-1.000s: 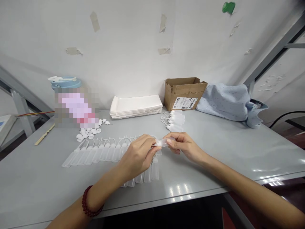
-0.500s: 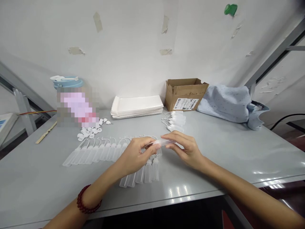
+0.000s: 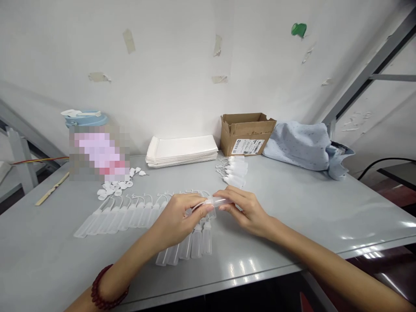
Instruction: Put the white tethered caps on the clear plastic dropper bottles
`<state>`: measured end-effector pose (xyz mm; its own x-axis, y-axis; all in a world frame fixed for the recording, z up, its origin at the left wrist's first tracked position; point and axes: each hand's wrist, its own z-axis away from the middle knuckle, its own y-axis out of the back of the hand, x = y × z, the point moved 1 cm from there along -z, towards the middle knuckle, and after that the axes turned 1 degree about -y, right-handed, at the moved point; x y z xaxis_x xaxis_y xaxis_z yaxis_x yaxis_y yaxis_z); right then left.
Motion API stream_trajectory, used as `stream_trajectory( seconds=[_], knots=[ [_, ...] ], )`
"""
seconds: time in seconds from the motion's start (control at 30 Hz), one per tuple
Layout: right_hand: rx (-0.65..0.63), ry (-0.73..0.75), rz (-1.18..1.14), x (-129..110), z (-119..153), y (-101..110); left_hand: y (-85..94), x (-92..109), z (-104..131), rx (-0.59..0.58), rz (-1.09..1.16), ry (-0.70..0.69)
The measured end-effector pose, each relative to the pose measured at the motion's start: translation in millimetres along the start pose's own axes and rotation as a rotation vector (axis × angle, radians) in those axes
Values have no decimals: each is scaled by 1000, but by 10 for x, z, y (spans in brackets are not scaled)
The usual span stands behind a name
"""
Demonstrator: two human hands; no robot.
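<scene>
Between my two hands, above the grey table, is a translucent plastic bottle (image 3: 221, 201) with a white cap end, lying sideways. My left hand (image 3: 182, 216) pinches its cap end between thumb and fingers. The bottle's other end is held by the fingertips of my right hand (image 3: 247, 210). Below and to the left, similar bottles (image 3: 123, 216) with looped cap strings lie in a long row. Several more bottles (image 3: 196, 243) form a shorter row near my left wrist, partly hidden by that hand. Another small group of bottles (image 3: 236, 168) lies beyond my right hand.
White caps (image 3: 114, 187) are heaped at the left, beside a blurred pink item (image 3: 100, 151) and a wooden stick (image 3: 52, 189). Along the wall are stacked white envelopes (image 3: 182, 149), a cardboard box (image 3: 245, 136) and a light blue cloth (image 3: 295, 145).
The view has shifted slightly, so the objects appear a little further left and lower. Both hands still hold the bottle, and the fingers have moved only slightly.
</scene>
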<state>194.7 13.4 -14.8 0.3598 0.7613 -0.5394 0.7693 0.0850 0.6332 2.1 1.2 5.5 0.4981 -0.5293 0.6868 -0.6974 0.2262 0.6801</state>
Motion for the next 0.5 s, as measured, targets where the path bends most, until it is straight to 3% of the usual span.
stream_trajectory(
  seconds=[0.1,0.17,0.27,0.37,0.5],
  knots=[
    [-53,-83,-18,-22,-3,-14,-26,-31,0,42,-107,-135],
    [-83,-135,-18,-28,-15,-19,-7,-48,-12,33,-139,-151],
    [-70,-191,33,22,-40,29,98,-87,-35,25,-96,-11],
    [62,-225,143,173,-64,160,242,-165,-45,91,-41,192],
    [163,-293,312,443,-79,330,400,-315,-38,131,6,327]
  ],
)
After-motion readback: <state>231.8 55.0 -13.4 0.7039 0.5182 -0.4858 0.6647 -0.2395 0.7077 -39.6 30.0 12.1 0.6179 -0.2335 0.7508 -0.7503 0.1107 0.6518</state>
